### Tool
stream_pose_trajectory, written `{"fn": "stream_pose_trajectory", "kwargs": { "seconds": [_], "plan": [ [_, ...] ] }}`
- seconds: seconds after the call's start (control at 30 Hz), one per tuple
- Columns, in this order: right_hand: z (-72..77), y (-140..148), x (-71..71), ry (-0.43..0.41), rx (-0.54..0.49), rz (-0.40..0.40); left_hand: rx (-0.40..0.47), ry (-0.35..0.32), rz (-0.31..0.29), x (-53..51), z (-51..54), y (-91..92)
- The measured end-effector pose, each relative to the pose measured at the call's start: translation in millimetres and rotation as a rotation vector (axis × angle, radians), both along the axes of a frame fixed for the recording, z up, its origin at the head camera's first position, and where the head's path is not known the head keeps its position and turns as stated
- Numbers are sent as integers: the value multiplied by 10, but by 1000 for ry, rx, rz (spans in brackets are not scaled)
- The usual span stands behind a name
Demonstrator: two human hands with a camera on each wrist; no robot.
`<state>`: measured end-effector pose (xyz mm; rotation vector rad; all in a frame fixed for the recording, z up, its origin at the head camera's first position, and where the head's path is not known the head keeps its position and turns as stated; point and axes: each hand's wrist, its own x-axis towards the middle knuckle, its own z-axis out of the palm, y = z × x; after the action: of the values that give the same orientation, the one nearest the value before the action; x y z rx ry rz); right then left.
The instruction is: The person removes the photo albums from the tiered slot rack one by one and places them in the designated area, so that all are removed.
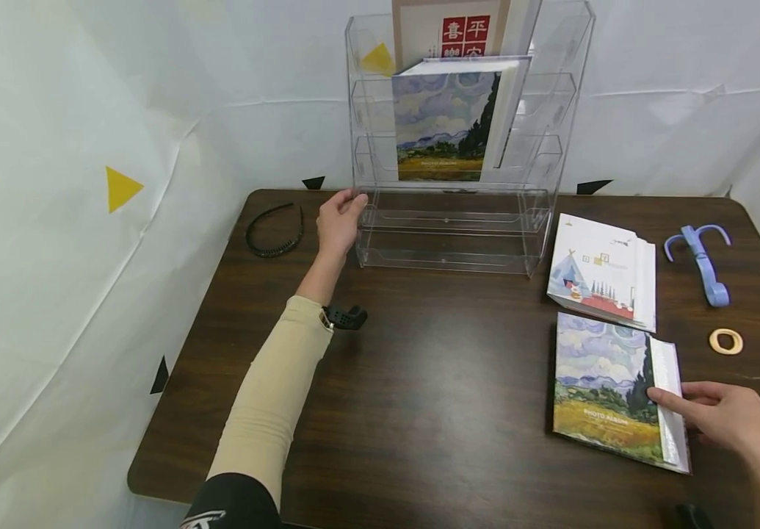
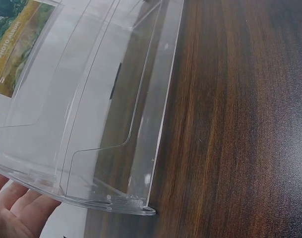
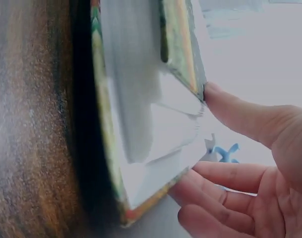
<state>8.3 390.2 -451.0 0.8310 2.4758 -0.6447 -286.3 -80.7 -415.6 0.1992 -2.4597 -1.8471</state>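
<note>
A clear plastic tiered rack (image 1: pixel 446 261) stands at the back of the table. My left hand (image 1: pixel 340 224) grips its left side edge; in the left wrist view the fingers (image 2: pixel 34 208) go behind the clear panel. On the right, my right hand (image 1: pixel 730 415) holds a photo album (image 1: pixel 607 389) with a painted landscape cover by its right edge. The thumb (image 3: pixel 235 111) lies on the cover and the other fingers are beneath, as the right wrist view shows. That album appears slightly raised off the table. A matching album (image 1: pixel 446 125) stands in the rack.
Behind the rack's album is a beige book (image 1: pixel 413 29) with red square lettering. A white album (image 1: pixel 594 272) with a tent picture lies right of the rack. Further right are a blue hook-like holder (image 1: pixel 703 264) and a cream ring (image 1: pixel 726 342). A black headband (image 1: pixel 274 251) lies at left.
</note>
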Motion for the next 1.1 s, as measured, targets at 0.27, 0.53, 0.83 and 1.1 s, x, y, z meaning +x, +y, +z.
{"fn": "stream_pose_trajectory", "kwargs": {
  "seconds": [0.27,0.53,0.83,1.1],
  "plan": [
    [82,-34,-13,15,-10,21,-9,10,4,-9,-10,4],
    [347,-176,-234,315,105,44,-9,7,2,-17,-21,4],
    [840,-657,-916,823,-94,197,-2,-2,5,-28,-34,3],
    [1115,-1162,-1756,1055,-296,343,-27,8,6,-26,-38,-4]
  ]
}}
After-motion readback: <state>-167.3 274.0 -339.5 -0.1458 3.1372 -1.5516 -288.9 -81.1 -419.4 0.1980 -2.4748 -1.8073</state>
